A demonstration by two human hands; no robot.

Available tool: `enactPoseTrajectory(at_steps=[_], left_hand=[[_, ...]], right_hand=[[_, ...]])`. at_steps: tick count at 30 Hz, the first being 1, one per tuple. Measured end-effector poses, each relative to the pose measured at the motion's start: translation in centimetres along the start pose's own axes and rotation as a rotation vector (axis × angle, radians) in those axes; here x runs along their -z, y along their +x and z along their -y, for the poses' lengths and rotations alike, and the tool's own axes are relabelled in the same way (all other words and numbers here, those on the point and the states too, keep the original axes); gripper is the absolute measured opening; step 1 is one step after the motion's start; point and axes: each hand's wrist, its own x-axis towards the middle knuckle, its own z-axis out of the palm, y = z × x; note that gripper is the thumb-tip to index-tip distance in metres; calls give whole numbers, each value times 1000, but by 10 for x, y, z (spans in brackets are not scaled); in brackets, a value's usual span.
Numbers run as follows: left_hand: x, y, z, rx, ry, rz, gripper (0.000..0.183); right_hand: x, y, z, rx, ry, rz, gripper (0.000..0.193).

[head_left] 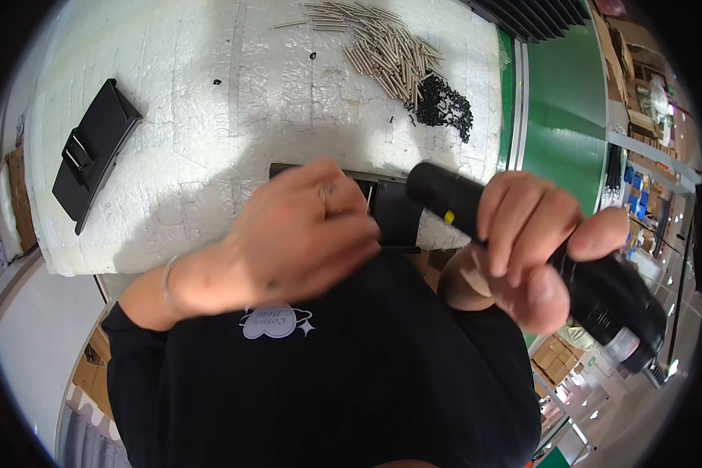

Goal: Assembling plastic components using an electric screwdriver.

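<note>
My right hand [532,238] is wrapped around a black power screwdriver [448,191], a thick cylinder with a small yellow mark, held at a slant with its narrower end toward the middle. Below my left hand lies a flat black part [398,217] at the near edge of the table, partly covered by that hand. My left hand [308,230] is closed over it, fingers curled and slightly blurred; what they pinch, if anything, is hidden. A slim metal rod or slot shows on the part beside my left fingers.
A similar black part [93,160] with a raised bracket lies at the left on the white foam-covered table [179,140]. Toward the back right are a heap of metal pins [390,58] and a pile of small black screws [443,108]. A green surface [561,117] borders the table's right side.
</note>
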Motion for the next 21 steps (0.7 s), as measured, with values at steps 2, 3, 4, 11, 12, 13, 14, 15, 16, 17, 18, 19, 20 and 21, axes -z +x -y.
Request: enactPoseTrajectory(at_steps=[2, 3, 4, 11, 12, 13, 14, 15, 16, 17, 18, 19, 20, 21], left_hand=[[22, 4, -40, -106, -158, -67, 15], [32, 3, -67, -142, -140, -89, 20], [37, 5, -85, -141, -149, -96, 20], [43, 38, -95, 112, -126, -323, 27], [45, 39, -80, 83, -93, -321, 26], [46, 39, -69, 59, -54, -319, 26], [47, 34, -61, 26, -23, -309, 26], [51, 27, -51, -8, 8, -298, 26], [47, 52, -26, -62, 47, -303, 26], [49, 54, -23, -119, 84, -307, 26], [41, 51, -22, -163, 93, -302, 27], [35, 47, -21, -210, 99, -297, 27], [34, 35, -17, -98, 213, -199, 28], [31, 28, -7, -18, 279, -72, 29]], right_hand=[[4, 1, -16, 98, -101, -70, 31], [5, 3, -26, 105, -86, -118, 34], [3, 4, -34, 111, -62, -168, 33], [18, 4, -56, 140, 13, -216, 36], [18, 7, -59, 139, -24, -189, 36], [15, 8, -58, 119, -26, -217, 35], [14, 8, -56, 121, -56, -277, 35], [13, 5, -52, 124, -87, -335, 34], [23, 3, -49, 142, -94, -276, 36], [30, 4, -47, 160, -63, -166, 38], [25, 1, -42, 172, -34, -199, 39], [19, -3, -37, 187, -9, -233, 39], [16, -1, -34, 193, 29, -189, 39], [18, -2, -23, 189, -1, -158, 37]])
